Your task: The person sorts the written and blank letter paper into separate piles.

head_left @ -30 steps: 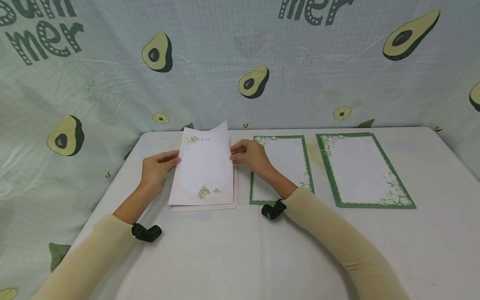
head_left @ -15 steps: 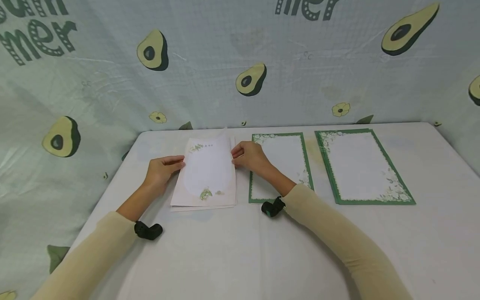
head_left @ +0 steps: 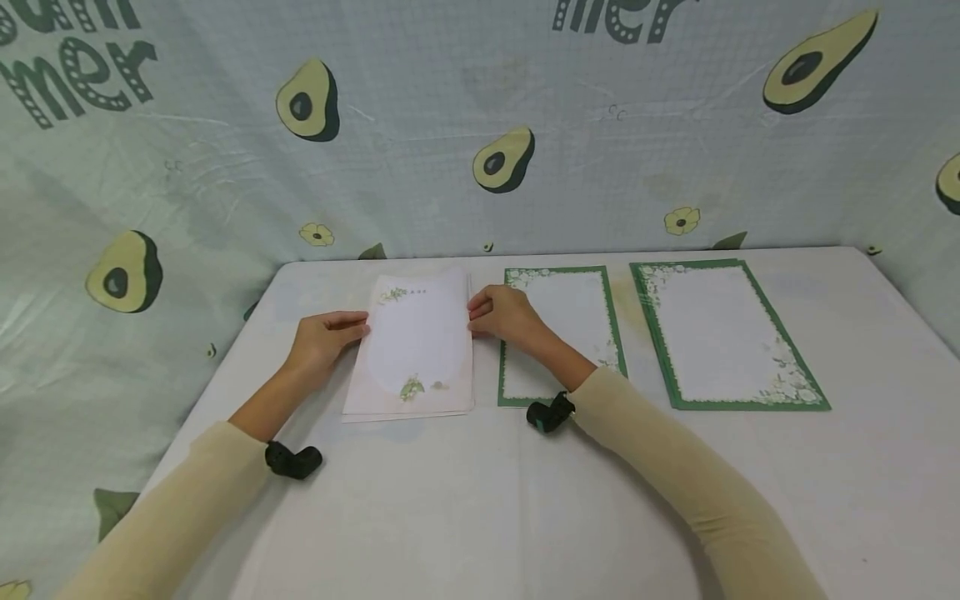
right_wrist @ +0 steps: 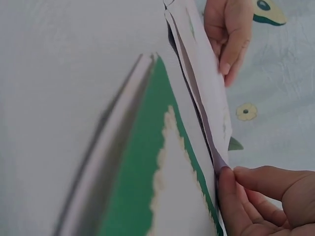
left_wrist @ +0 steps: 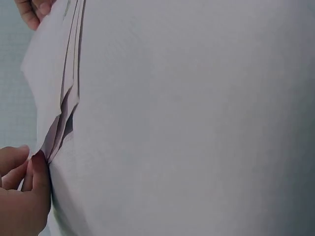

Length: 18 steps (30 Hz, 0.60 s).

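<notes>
A small stack of pale pink sheets of paper (head_left: 416, 346) lies on the table's left half, printed with leafy sprigs at top and bottom. My left hand (head_left: 321, 346) pinches the stack's left edge; in the left wrist view the sheets bend and fan apart beside the fingers (left_wrist: 40, 172). On the opposite side, my right hand (head_left: 510, 317) holds the right edge between thumb and fingers, as the right wrist view shows at the fingertips (right_wrist: 229, 184). Close to that hand lies a green-bordered sheet (head_left: 558, 321), partly covered by the right hand and forearm.
Farther right rests a larger stack of green-bordered sheets (head_left: 727, 333) with white flowers in its corners. The white-covered table (head_left: 420, 517) ends at the back against an avocado-print curtain (head_left: 405, 167). Black wrist cameras (head_left: 292, 460) sit on both sleeves.
The top pink sheet, raised and curved a second ago, has come down flat on the others. The sheets' edges now line up more closely. Both hands have stayed at the sides.
</notes>
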### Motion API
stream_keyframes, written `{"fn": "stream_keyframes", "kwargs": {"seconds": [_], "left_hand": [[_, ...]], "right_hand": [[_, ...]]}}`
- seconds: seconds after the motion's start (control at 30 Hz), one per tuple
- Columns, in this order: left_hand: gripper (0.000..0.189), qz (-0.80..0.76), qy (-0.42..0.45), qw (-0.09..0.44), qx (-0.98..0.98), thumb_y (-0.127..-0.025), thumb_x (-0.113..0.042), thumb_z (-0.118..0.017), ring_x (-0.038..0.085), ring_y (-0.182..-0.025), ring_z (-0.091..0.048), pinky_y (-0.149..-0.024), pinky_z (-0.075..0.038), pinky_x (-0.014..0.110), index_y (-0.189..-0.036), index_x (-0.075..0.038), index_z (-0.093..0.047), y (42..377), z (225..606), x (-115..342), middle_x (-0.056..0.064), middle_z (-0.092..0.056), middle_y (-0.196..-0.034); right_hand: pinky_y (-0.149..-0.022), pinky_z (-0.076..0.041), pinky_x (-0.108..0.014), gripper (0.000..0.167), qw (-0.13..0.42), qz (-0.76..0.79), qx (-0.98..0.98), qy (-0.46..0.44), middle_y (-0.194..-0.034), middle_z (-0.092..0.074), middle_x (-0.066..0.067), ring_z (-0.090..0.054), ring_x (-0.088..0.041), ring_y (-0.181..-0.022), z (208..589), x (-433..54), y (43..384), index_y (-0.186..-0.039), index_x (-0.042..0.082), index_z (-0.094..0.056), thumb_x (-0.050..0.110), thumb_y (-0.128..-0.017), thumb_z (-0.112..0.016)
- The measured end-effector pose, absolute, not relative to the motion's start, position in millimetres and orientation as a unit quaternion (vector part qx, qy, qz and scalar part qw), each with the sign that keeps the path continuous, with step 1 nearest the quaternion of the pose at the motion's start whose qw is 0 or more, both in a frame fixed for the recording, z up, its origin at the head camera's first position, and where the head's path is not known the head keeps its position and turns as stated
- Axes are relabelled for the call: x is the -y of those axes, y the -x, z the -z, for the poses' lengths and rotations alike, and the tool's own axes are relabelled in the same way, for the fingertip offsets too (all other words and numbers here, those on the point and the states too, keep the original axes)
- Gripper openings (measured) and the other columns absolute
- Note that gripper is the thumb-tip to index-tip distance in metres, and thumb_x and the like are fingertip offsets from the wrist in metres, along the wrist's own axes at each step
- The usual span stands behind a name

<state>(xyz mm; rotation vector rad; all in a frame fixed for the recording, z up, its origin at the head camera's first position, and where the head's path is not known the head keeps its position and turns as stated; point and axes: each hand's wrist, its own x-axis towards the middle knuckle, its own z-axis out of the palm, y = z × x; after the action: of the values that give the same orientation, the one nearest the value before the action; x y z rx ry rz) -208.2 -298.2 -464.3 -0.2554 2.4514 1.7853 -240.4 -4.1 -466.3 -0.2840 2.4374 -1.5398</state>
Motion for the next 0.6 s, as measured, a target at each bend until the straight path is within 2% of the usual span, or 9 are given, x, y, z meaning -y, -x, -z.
{"fn": "stream_keyframes", "kwargs": {"seconds": [0.17, 0.3, 0.47, 0.6], "left_hand": [[0.041, -0.555, 0.074, 0.047, -0.827, -0.102, -0.011, -0.063, 0.010, -0.111, -0.061, -0.087, -0.054, 0.011, -0.139, 0.007, -0.057, 204.8, 458.2, 301.6, 0.023, -0.055, -0.142], [0.042, -0.535, 0.074, 0.044, -0.841, -0.104, -0.013, -0.059, 0.010, -0.109, -0.062, -0.087, -0.053, 0.011, -0.140, 0.008, -0.055, 201.3, 452.4, 302.2, 0.024, -0.057, -0.139], [0.042, -0.555, 0.086, 0.041, -0.827, -0.105, -0.012, -0.052, 0.012, -0.111, -0.062, -0.094, -0.053, 0.015, -0.140, 0.011, -0.052, 196.2, 445.6, 298.0, 0.026, -0.055, -0.140], [0.040, -0.527, 0.078, 0.029, -0.846, -0.104, -0.013, -0.049, 0.019, -0.113, -0.059, -0.088, -0.052, 0.013, -0.138, 0.008, -0.056, 188.7, 440.9, 292.1, 0.023, -0.057, -0.137]], "right_hand": [[-0.078, -0.062, -0.026, 0.031, 0.158, 0.537, -0.822, 0.101, -0.109, -0.070, -0.016, -0.074, -0.023, -0.090, 462.5, -2.5, 242.5, -0.122, -0.004, -0.064, -0.001, -0.092, -0.071], [-0.079, -0.062, -0.026, 0.029, 0.172, 0.526, -0.826, 0.104, -0.110, -0.068, -0.014, -0.073, -0.021, -0.090, 458.3, -14.2, 242.4, -0.124, -0.002, -0.064, 0.003, -0.096, -0.068], [-0.081, -0.061, -0.027, 0.026, 0.154, 0.486, -0.848, 0.144, -0.113, -0.067, -0.012, -0.072, -0.019, -0.093, 452.8, -37.8, 237.7, -0.123, 0.001, -0.067, 0.011, -0.100, -0.064], [-0.082, -0.061, -0.031, 0.027, 0.122, 0.448, -0.866, 0.184, -0.120, -0.069, -0.012, -0.071, -0.024, -0.103, 449.5, -60.1, 230.1, -0.125, 0.002, -0.067, 0.014, -0.101, -0.063]]}}
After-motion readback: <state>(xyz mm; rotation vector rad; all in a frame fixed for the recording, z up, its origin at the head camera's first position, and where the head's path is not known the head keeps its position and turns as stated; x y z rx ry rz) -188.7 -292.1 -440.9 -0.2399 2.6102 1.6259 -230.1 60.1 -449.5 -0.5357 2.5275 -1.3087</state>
